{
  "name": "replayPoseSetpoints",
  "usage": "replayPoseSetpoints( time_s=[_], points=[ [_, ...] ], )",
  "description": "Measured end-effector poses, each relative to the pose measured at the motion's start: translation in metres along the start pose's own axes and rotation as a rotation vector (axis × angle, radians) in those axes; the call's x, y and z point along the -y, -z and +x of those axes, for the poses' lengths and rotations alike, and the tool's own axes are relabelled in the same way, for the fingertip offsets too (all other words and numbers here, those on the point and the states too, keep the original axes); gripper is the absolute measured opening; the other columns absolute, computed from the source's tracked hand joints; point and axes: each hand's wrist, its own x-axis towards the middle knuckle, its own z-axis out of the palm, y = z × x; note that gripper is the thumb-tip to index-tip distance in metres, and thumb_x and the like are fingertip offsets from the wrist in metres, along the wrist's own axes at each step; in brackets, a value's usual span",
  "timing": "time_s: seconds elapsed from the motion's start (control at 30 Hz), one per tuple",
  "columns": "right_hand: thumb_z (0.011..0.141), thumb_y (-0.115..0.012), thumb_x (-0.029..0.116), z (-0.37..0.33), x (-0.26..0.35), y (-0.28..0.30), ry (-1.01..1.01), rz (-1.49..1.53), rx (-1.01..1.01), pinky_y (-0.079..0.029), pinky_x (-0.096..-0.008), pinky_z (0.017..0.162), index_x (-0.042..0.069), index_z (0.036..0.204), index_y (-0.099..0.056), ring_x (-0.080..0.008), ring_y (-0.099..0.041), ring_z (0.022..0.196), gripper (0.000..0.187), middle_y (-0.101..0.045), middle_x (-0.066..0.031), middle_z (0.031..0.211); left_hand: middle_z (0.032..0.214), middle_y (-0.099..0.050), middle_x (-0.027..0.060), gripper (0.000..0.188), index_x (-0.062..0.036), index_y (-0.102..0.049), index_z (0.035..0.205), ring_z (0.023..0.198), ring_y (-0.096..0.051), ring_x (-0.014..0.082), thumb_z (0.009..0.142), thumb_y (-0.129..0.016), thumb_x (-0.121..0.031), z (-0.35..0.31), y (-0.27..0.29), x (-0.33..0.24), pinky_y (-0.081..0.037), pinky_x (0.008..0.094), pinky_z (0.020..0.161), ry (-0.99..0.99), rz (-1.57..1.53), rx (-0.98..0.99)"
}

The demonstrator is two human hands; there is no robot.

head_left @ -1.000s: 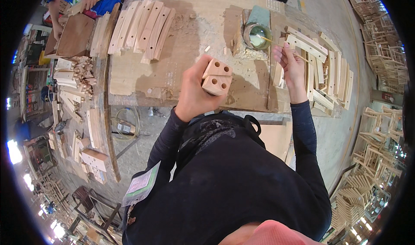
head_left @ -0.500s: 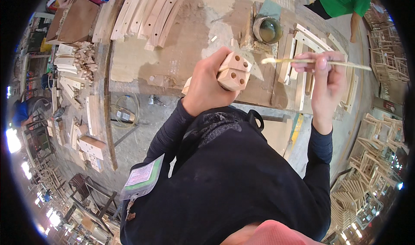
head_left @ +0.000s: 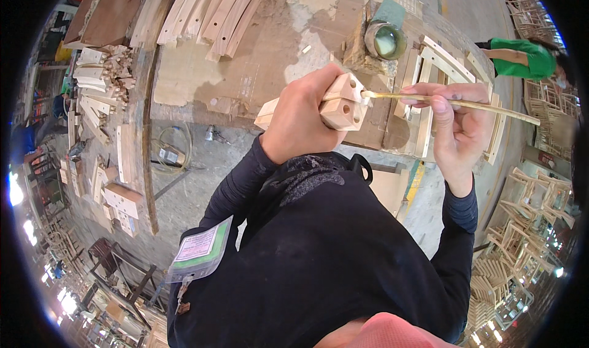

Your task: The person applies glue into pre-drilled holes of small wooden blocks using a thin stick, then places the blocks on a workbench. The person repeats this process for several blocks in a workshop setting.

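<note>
My left hand (head_left: 302, 116) is wrapped around a pair of pale wooden pieces (head_left: 339, 116) stacked together. Their end faces, with drilled round holes, point to the right; the rest is mostly covered by my fingers. In a pinch between thumb and fingers, my right hand (head_left: 461, 118) holds a thin wooden stick (head_left: 506, 110). The stick's whitish, wet-looking tip touches the upper piece's end face beside a hole. Beyond the hands, a round container (head_left: 386, 41) with pale liquid in it lies tilted on a block at the back of the bench.
Curved wooden slats with holes (head_left: 211, 10) lie in a row at the back left of the bench (head_left: 202, 72). More wooden parts (head_left: 448, 59) lie right. Stacked offcuts (head_left: 101, 72) stand left. A person in green (head_left: 521, 59) is at the far right.
My right hand has brought the stick left and slightly down, so its tip now meets the wooden end face. The person in green has shifted right and down in view.
</note>
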Motion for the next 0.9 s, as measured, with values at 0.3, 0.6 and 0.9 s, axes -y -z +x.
replayPoseSetpoints(
  time_s=[0.3,0.6,0.9],
  points=[
    [0.102,-0.061,0.011,0.001,0.003,0.000,0.025,-0.061,0.036,-0.059,-0.0287,0.075,-0.002,0.106,-0.053,-0.0206,-0.075,0.086,0.015,-0.073,-0.0167,0.098,0.078,-0.062,0.0085,0.035,-0.0040,-0.059,0.098,0.070,-0.061,0.0205,0.069,-0.078,-0.004,0.000,0.000,0.001,-0.048,0.0292,0.067,-0.025,0.036,0.004],
    [0.103,-0.058,0.009,0.004,0.012,0.002,-0.015,-0.085,0.074,-0.060,-0.0308,0.076,-0.003,0.108,-0.049,-0.0247,-0.075,0.085,0.016,-0.072,-0.0204,0.096,0.079,-0.063,0.0084,0.035,-0.0046,-0.060,0.098,0.071,-0.062,0.0235,0.069,-0.079,-0.003,0.001,0.000,0.005,-0.049,0.0304,0.068,-0.034,0.050,0.015],
    [0.102,-0.056,0.004,0.007,0.020,0.006,-0.044,-0.015,0.053,-0.063,-0.0334,0.076,-0.004,0.108,-0.047,-0.0275,-0.075,0.088,0.013,-0.067,-0.0206,0.098,0.083,-0.061,0.0167,0.039,-0.0048,-0.057,0.097,0.080,-0.061,0.0409,0.063,-0.076,-0.004,0.001,-0.002,0.004,-0.049,0.0415,0.068,0.011,-0.029,0.034]
  ],
)
